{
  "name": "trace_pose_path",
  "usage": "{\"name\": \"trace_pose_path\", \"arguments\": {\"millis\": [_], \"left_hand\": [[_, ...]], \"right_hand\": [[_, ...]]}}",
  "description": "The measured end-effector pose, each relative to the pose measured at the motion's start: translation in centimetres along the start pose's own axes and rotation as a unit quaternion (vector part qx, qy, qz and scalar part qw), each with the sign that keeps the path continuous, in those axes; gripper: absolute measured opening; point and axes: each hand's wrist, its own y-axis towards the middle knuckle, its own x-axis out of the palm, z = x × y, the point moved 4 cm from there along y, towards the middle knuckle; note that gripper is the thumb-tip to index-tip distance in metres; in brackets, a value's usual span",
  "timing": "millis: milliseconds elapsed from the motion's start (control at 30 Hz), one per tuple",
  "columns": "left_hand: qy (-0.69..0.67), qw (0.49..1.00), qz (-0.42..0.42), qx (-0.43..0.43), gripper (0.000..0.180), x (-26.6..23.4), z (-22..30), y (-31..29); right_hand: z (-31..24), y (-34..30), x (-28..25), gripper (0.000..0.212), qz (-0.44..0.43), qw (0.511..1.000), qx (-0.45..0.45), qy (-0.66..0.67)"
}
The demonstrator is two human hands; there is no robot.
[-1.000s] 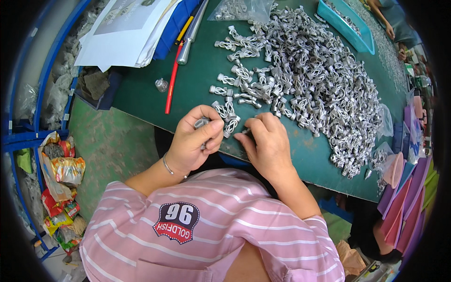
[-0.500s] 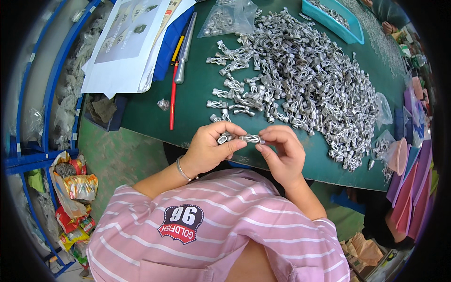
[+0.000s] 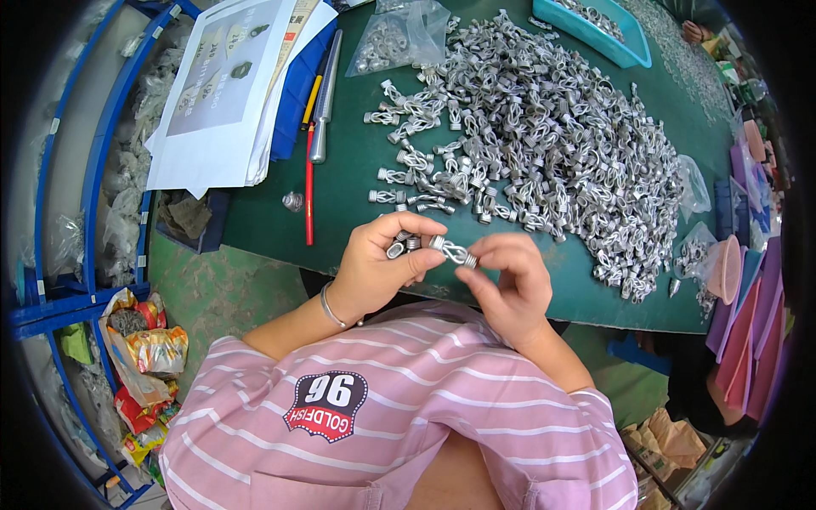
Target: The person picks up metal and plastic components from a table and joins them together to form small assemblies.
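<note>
Between my two hands, just off the near edge of the table, is a small silver metal link (image 3: 453, 251) with twisted loops and a ribbed collar at each end. My left hand (image 3: 378, 259) pinches its left end between thumb and forefinger, and a few more silver pieces (image 3: 404, 245) are tucked in its curled fingers. At the link's right end, the thumb and fingertips of my right hand (image 3: 517, 276) are closed on the collar; those fingers are slightly blurred. Beyond my hands a large heap of similar silver links (image 3: 561, 136) covers the table.
On the green table (image 3: 263, 212) lie a red pencil (image 3: 309, 187), a metal file (image 3: 323, 110), paper sheets (image 3: 212, 110) and a clear bag of parts (image 3: 395, 38). A teal tray (image 3: 595, 34) stands far right. Blue shelving (image 3: 89, 170) rises at the left.
The link has tilted, its right end now lower and nearer to me. My right hand has shifted slightly with it. The whole view has moved a little.
</note>
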Motion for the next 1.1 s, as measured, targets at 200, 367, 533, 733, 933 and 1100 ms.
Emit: {"name": "trace_pose_path", "arguments": {"millis": [200,367,533,733,933,1100], "left_hand": [[-0.382,0.912,-0.007,-0.15,0.026,-0.2,-2.4,0.2],[-0.42,0.899,-0.039,-0.116,0.019,-0.7,-2.6,0.3],[-0.312,0.944,0.004,-0.11,0.016,-0.6,-2.1,0.4],[-0.157,0.983,0.013,-0.091,0.024,0.1,-1.1,0.6],[-0.083,0.994,-0.034,-0.068,0.015,1.4,-0.8,1.0],[0.082,0.982,-0.075,0.153,0.019,2.0,-0.1,1.3]], "right_hand": [[-0.4,2.0,0.3,0.013,-0.062,0.991,-0.041,-0.107],[3.4,3.9,0.6,0.016,-0.069,0.939,0.035,-0.335],[4.3,4.4,0.7,0.016,-0.083,0.92,0.034,-0.382],[4.9,0.9,-1.3,0.014,-0.037,0.954,0.296,-0.026],[4.1,-1.7,-0.5,0.014,-0.031,0.902,0.327,0.281],[3.6,-1.6,-0.8,0.017,-0.031,0.956,0.184,0.227]]}}
